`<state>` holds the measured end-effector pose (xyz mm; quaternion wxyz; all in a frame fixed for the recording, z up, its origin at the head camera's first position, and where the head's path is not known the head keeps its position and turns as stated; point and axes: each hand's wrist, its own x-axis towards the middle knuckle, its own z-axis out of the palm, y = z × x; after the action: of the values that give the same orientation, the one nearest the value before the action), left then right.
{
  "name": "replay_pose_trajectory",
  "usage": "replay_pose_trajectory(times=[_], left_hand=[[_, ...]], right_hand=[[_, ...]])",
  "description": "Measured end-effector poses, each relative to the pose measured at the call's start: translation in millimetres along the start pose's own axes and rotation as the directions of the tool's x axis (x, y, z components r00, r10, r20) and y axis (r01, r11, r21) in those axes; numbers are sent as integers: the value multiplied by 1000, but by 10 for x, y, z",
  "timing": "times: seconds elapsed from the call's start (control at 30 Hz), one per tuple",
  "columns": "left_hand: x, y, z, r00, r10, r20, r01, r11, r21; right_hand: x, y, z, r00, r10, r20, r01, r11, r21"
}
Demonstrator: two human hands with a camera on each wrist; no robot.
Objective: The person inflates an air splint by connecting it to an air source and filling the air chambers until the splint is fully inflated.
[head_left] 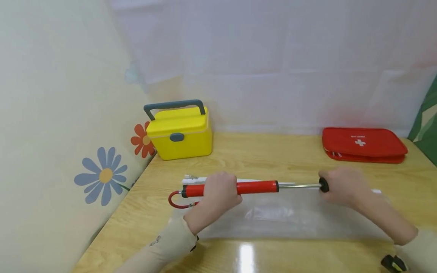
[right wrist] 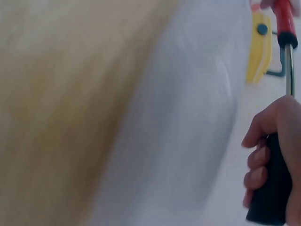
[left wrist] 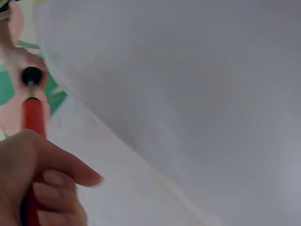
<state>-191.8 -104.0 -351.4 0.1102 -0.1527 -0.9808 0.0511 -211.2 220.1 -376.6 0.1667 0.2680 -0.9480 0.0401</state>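
Observation:
A red hand pump (head_left: 257, 187) lies roughly level across the head view, its metal rod drawn out of the right end of the barrel. My left hand (head_left: 221, 191) grips the red barrel, fingers curled round it. My right hand (head_left: 343, 185) holds the black handle (right wrist: 273, 183) at the rod's end, which the right wrist view shows inside the curled fingers. From the barrel's left end a short red hose (head_left: 174, 203) loops back toward the left hand. Under the pump, a clear plastic bag (head_left: 273, 222) with a white zip edge is spread on the table.
At the back left of the wooden table (head_left: 266, 149) stands a yellow box (head_left: 184, 140) with a grey carry handle. A red first aid pouch (head_left: 363, 146) lies at the back right. A wall with painted flowers rises on the left, and a white sheet hangs behind.

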Motion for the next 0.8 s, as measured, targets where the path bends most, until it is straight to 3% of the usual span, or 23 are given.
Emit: replay_pose_trajectory(times=[0.2, 0.57, 0.67, 0.8], left_hand=[[-10, 187, 8, 999, 5, 41, -4, 1000, -18], [-35, 455, 43, 998, 18, 53, -19, 1000, 11], [-15, 468, 48, 997, 57, 42, -57, 998, -4], [29, 333, 5, 995, 97, 21, -96, 995, -39]], right_hand=[[15, -275, 105, 1000, -18, -6, 18, 1000, -3], [148, -832, 136, 1000, 0, -3, 0, 1000, 22], [157, -843, 130, 1000, 6, -15, -6, 1000, 12], [125, -605, 60, 999, -10, -31, 11, 1000, 26]])
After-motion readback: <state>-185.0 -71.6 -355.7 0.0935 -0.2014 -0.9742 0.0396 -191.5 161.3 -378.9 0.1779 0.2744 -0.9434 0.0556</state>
